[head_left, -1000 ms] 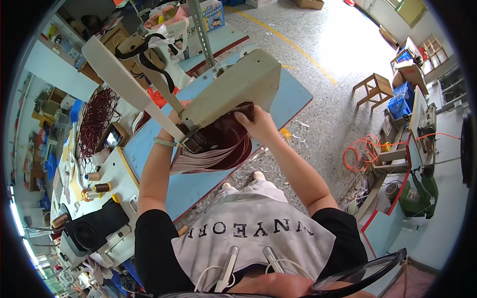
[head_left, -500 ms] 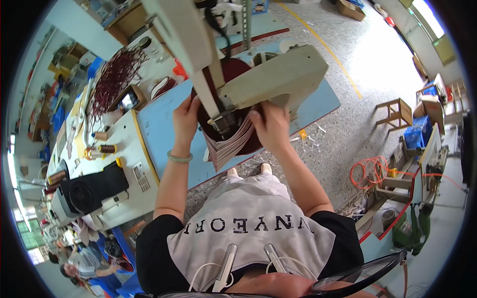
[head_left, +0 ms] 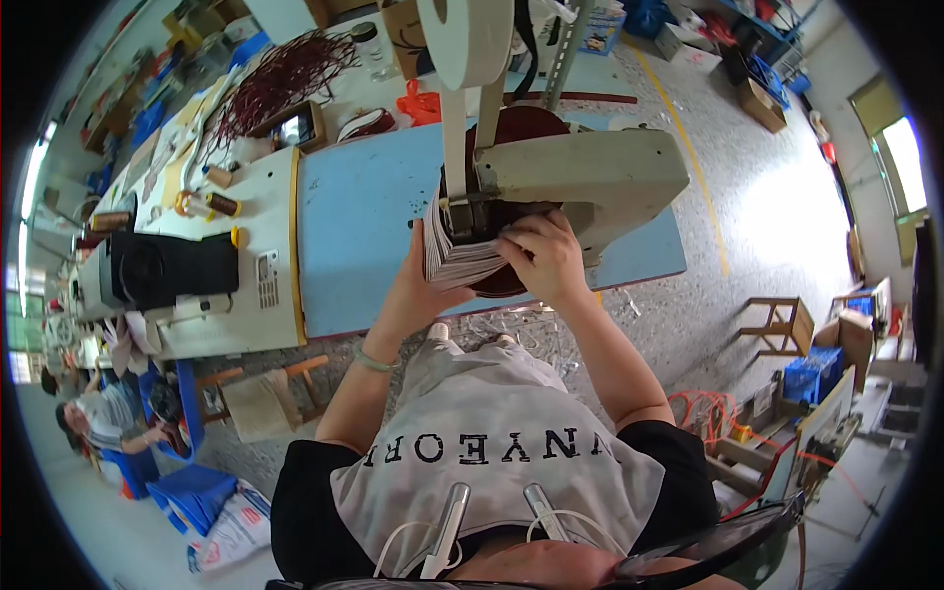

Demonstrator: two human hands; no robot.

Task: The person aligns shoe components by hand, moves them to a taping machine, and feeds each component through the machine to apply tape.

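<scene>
The left hand (head_left: 418, 290) is spread wide and cupped around the near left corner of a stack (head_left: 462, 265), fingers along its left side and thumb along its near edge, holding it. The right hand (head_left: 546, 261) is half curled, its fingertips touching the stack's right side; whether they pinch anything cannot be told. The hands are apart, with the stack between them, under the head of a grey machine (head_left: 590, 167).

The stack is layered, with thin, pale edges fanned like pages, and a smooth dark red, rounded part shows below it. Flat white tape (head_left: 452, 143) hangs into the machine from a broad white roll (head_left: 464, 44).

Beneath is a smooth blue table (head_left: 364, 216), its surface speckled with scuffs. To the left are wound thread spools (head_left: 224, 205) and a tangle of thin dark red strips (head_left: 280, 84). A wooden stool (head_left: 787, 324) stands on the speckled grey floor (head_left: 678, 324).
</scene>
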